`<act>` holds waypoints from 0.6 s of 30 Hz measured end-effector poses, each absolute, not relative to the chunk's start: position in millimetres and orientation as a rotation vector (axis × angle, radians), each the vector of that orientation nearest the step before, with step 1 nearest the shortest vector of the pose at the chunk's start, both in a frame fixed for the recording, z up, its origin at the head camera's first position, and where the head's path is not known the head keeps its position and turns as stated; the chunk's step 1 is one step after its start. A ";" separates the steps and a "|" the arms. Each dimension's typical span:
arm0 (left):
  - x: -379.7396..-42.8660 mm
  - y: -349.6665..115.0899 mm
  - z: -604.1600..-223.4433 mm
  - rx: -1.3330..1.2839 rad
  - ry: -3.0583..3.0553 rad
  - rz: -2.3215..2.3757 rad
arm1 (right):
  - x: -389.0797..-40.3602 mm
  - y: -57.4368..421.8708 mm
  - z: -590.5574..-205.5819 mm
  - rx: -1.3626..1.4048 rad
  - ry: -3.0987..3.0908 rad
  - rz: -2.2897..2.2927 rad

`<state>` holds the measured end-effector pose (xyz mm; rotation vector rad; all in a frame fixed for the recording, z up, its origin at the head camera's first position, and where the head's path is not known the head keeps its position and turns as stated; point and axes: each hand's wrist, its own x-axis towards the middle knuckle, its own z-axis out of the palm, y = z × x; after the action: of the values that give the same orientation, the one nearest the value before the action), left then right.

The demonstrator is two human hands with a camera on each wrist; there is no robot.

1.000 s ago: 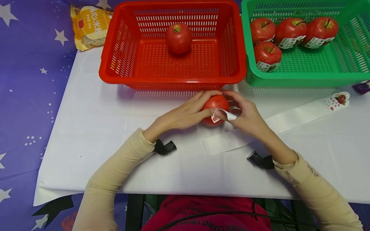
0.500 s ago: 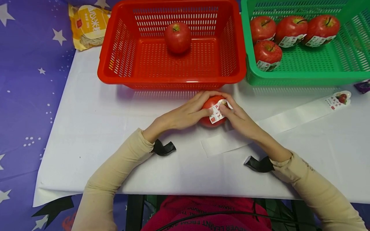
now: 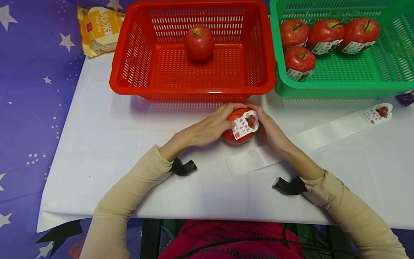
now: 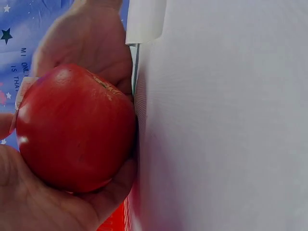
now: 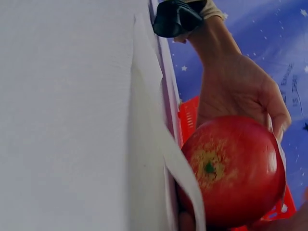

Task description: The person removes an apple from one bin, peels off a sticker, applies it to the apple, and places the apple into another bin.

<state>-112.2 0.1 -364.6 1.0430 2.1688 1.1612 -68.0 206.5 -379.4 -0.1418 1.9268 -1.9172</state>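
A red apple [image 3: 233, 137] sits on the white table between the two hands, in front of the red basket. My left hand [image 3: 203, 129] grips its left side, the thumb on a white label [image 3: 247, 126] stuck across the apple. Printed red writing and a fruit picture face up on that label. Around the right side curls my right hand [image 3: 271, 131], its fingertips meeting the left ones at the back. The left wrist view has the apple [image 4: 77, 130] cupped between both palms. In the right wrist view the apple's blossom end [image 5: 209, 167] shows.
A red basket [image 3: 194, 89] holds one unlabelled apple [image 3: 199, 43]. Several labelled apples [image 3: 325, 34] lie in a green basket [image 3: 343, 85] at the right. A long white label strip [image 3: 317, 135] runs under the right wrist. A yellow food packet [image 3: 100, 30] lies at the back left.
The right hand has laid the label's loose right end toward the apple, and its thumb has come off the label's face. The left hand stays nearly still on the apple.
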 end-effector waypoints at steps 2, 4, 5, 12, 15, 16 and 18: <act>-111.2 0.8 -364.8 1.039 2.174 1.154 | -67.2 205.2 -379.4 -0.197 1.968 -1.902; -110.2 1.1 -364.7 1.046 2.178 1.146 | -67.4 202.1 -378.8 -0.201 2.035 -1.880; -109.6 1.0 -364.6 1.047 2.181 1.140 | -67.9 200.4 -378.3 -0.197 2.065 -1.871; -107.3 1.8 -364.6 1.058 2.203 1.122 | -71.2 195.7 -378.7 -0.100 2.254 -1.762; -107.1 2.9 -364.5 1.047 2.202 1.129 | -71.6 198.1 -381.6 -0.072 2.264 -1.769; -107.3 3.1 -364.5 1.044 2.197 1.132 | -71.6 199.1 -382.9 -0.064 2.263 -1.775; -107.9 3.0 -364.4 1.040 2.184 1.134 | -71.4 200.7 -384.5 -0.056 2.252 -1.787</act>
<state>-107.9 3.0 -364.4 1.0397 2.1837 1.1338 -71.4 200.7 -384.5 -0.0556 2.2524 -1.7871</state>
